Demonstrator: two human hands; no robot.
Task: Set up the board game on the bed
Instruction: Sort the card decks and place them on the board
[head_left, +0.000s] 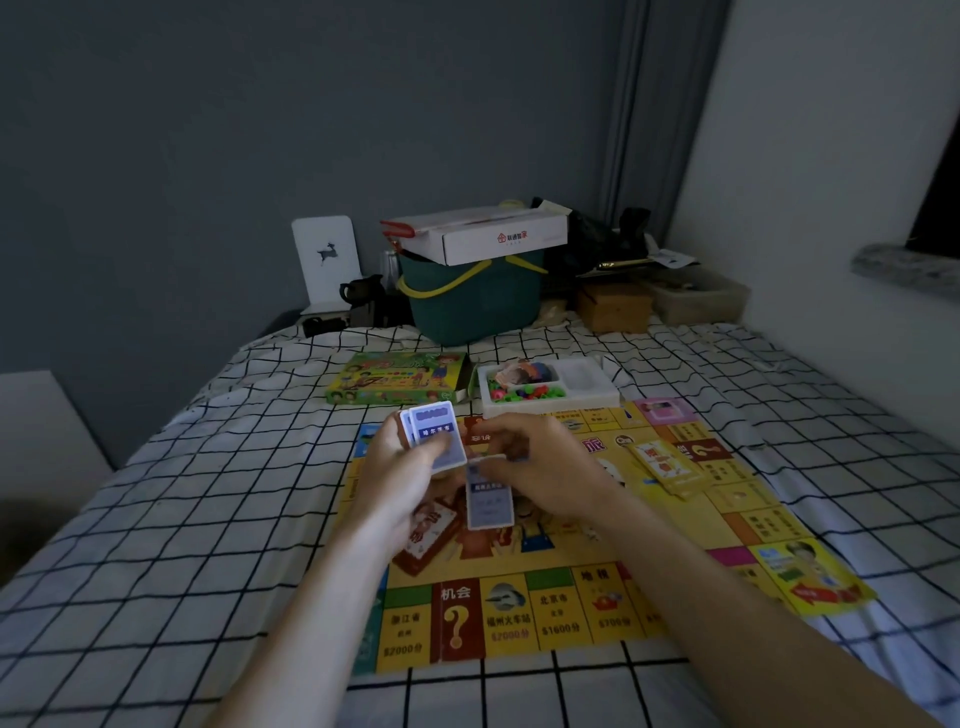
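Mid-frame, both hands over the game board (566, 608), which lies flat on the checked bedsheet (182, 519), lower centre to right.

Left hand (400, 467) grips a stack of blue-backed cards (431, 431), fanned slightly, held upright just above the board's upper left part. Right hand (524, 462) pinches a single card (488, 499) by its top edge; the card hangs long axis vertical, directly below the stack and between the two hands. Right hand is nearer to it, so dealing it down falls to that hand, I judge.

Cards: thin, glossy, rounded corners. Board: printed paper or card, creased. A yellow card pile (670, 465) rests on the board, right of centre. White plastic tray (545, 389) of small coloured pieces and the green game box (400, 384) lie beyond the board's upper edge.
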